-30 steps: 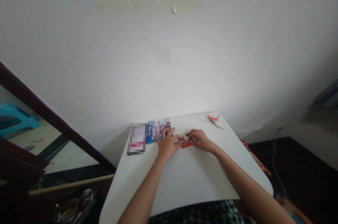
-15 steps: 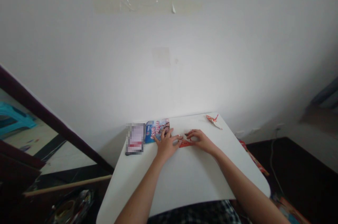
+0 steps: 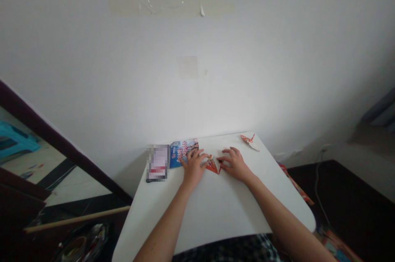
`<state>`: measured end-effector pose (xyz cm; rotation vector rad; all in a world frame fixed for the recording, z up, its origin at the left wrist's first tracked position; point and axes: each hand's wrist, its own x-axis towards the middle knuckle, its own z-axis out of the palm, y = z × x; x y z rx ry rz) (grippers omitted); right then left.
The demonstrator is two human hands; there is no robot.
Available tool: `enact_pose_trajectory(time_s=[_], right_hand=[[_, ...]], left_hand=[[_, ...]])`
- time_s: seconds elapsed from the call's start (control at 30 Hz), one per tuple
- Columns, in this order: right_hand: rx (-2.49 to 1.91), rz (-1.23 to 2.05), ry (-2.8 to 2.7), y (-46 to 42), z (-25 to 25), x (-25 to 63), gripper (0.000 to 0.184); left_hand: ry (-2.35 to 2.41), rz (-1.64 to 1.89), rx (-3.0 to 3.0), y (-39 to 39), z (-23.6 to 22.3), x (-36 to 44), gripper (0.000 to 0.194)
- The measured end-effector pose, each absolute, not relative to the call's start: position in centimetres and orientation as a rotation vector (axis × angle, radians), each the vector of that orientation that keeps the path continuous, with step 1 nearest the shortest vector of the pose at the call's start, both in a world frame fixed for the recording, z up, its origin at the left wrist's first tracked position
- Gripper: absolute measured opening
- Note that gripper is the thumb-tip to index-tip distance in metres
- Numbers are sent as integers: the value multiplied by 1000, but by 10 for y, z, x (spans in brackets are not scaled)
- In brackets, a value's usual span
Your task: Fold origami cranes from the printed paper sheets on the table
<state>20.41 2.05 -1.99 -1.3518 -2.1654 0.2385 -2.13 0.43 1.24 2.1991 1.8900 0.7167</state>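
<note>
At the left edge of the frame we see a blue plastic stool [image 3: 18, 138], and below it, toward the lower left, a pale wooden pole [image 3: 77, 218]. Next comes the white counter [image 3: 154, 204], filling the lower middle; on its far left side lies a dark-edged device [image 3: 158, 164], its face pixelated. Just beside it we find a blue printed booklet [image 3: 176, 155], partly covered by the left hand [image 3: 202, 162], whose fingers are spread and bent. Right of that, a little below the frame's centre, lies the red folded paper [image 3: 212, 167] — between the two hands, with fingertips at both its sides. The right hand [image 3: 221, 161] curves in from the right; for either hand, we cannot tell whether it grips the paper or merely touches it. Farther right — near the counter's back corner — we see a red-and-white folded paper bird [image 3: 248, 141].
</note>
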Motion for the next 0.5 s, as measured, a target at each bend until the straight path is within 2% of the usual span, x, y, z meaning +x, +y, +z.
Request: enact_pose_trajectory(time_s=[0.27, 0.4, 0.5], right_hand=[[-1349, 220, -2087, 21, -20, 200, 17], [-1342, 226, -2080, 21, -20, 199, 15], [-1335, 218, -2081, 21, -21, 198, 14]], left_hand=[[1912, 656, 2188, 3, 12, -20, 17], [1906, 719, 2177, 2, 9, -19, 18], [1856, 754, 2200, 3, 7, -19, 12]])
